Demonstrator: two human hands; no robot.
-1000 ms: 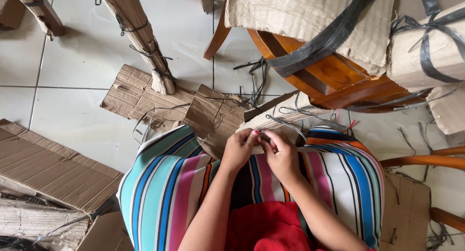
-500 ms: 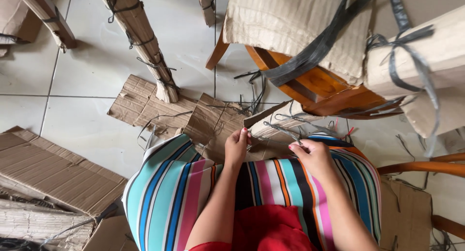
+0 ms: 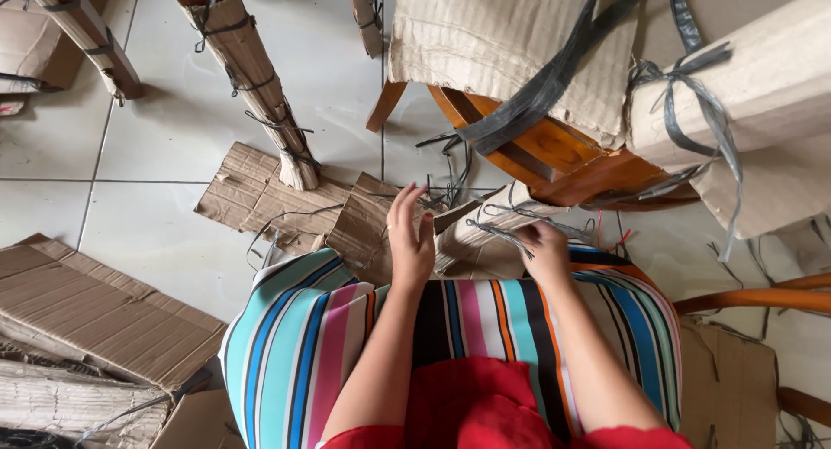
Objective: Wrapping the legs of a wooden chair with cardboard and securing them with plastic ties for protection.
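A pale tiled floor carries everything here, strewn with flattened cardboard sheets and torn scraps. Above the person's knees stands a wooden chair, orange-brown, its seat and back partly wrapped in corrugated cardboard bound with dark plastic strapping; more cardboard-wrapped legs rise at the upper left. The person sits with a striped skirt spread over the lap, and just beyond it lies a cardboard-wrapped piece crossed by thin dark ties. The right hand is closed on those ties where they cross the wrapped piece, its grip clamped on the strand at the fingertips. The left hand hangs just left of the piece with fingers spread apart and empty, near the cardboard edge but not touching it as far as the view shows. To work the tie well, the right hand would do best to keep the strand taut and pull along its length rather than across the cardboard, which looks soft and likely to tear; the left hand seems well placed to press the wrapped piece down and steady it so the knot loosens instead of the whole bundle sliding across the lap.
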